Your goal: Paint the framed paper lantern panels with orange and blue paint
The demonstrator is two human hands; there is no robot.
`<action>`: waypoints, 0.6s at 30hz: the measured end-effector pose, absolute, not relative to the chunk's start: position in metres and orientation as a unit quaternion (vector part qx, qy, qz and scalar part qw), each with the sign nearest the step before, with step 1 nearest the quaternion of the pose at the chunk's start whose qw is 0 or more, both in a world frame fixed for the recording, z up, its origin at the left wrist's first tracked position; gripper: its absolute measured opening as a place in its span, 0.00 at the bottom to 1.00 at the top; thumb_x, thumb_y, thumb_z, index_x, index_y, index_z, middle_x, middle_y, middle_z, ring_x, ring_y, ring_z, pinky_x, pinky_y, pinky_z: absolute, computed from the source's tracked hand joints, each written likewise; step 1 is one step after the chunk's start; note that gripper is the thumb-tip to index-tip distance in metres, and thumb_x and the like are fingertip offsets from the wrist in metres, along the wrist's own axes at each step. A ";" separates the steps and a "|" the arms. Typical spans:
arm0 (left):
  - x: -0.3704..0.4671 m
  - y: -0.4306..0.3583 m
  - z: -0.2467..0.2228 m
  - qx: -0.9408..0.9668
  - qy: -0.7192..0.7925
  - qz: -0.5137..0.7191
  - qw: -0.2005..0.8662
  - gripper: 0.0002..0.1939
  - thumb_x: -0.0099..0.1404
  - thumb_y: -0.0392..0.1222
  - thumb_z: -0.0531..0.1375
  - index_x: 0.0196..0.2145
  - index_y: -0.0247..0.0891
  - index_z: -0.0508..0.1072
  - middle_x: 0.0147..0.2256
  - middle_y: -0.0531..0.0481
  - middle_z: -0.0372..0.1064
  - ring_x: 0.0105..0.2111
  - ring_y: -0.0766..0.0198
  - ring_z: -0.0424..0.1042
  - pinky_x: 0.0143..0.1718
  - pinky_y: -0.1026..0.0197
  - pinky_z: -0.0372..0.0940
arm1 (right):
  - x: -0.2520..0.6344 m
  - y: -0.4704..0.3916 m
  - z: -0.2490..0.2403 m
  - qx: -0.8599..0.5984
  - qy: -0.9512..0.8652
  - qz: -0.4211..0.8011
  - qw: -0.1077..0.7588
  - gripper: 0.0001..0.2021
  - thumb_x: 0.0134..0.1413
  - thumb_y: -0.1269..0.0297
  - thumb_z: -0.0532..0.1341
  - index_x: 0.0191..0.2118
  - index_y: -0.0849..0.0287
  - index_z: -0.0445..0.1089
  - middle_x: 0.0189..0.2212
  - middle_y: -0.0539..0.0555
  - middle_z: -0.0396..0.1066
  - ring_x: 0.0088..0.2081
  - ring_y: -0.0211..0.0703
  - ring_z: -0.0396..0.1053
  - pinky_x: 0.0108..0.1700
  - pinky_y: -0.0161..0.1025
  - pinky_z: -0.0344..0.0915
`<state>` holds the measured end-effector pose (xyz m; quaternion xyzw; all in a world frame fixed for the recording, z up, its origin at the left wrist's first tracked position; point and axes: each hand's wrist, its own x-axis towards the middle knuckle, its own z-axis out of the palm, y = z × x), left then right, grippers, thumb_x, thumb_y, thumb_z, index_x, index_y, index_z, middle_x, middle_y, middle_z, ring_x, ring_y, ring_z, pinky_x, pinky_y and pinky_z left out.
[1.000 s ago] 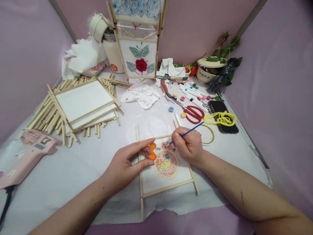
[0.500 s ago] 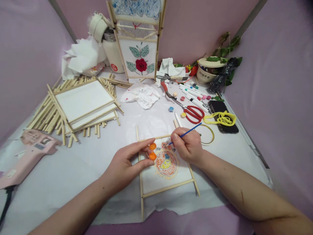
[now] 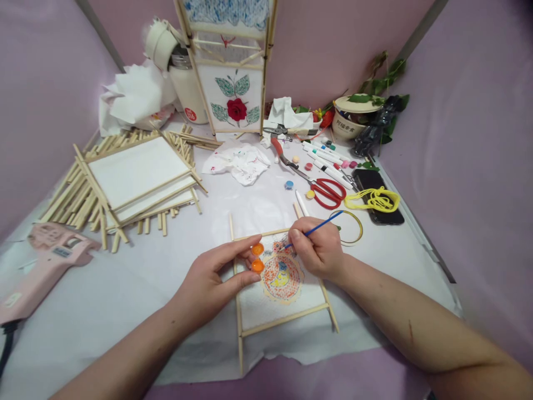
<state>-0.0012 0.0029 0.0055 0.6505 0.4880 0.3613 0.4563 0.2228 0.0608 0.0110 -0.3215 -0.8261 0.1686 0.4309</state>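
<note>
A white panel in a wooden stick frame (image 3: 287, 321) lies in front of me, with a dotted round design (image 3: 283, 279) in orange, yellow and blue. Between thumb and fingers, my left hand (image 3: 220, 272) holds a small open orange paint pot (image 3: 257, 266), its lid flipped up, over the panel's left part. My right hand (image 3: 318, 247) grips a thin blue brush (image 3: 320, 224). The brush tip is at the small dotted pattern above the round design; whether it touches the surface is hard to tell.
Red-handled scissors (image 3: 328, 193), pliers (image 3: 278, 147), markers (image 3: 328, 161) and a phone (image 3: 377, 194) with yellow cord lie beyond my right hand. Stacked frames (image 3: 139, 172) on sticks and a pink glue gun (image 3: 54, 264) are at left. A rose-decorated structure (image 3: 233, 105) stands behind.
The view has shifted slightly, so the objects sit a little further left. Both hands keep their holds, and the brush tip has moved slightly over the small pattern.
</note>
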 end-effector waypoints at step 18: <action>-0.001 0.002 0.008 0.645 0.502 0.352 0.456 0.24 0.60 0.44 0.67 0.55 0.46 0.73 0.44 0.48 0.76 0.42 0.58 0.75 0.49 0.55 0.69 | 0.222 0.061 0.011 -0.304 -0.832 0.171 0.432 0.12 0.60 0.70 0.52 0.26 0.58 0.64 0.17 0.48 0.64 0.21 0.35 0.62 0.26 0.34 0.59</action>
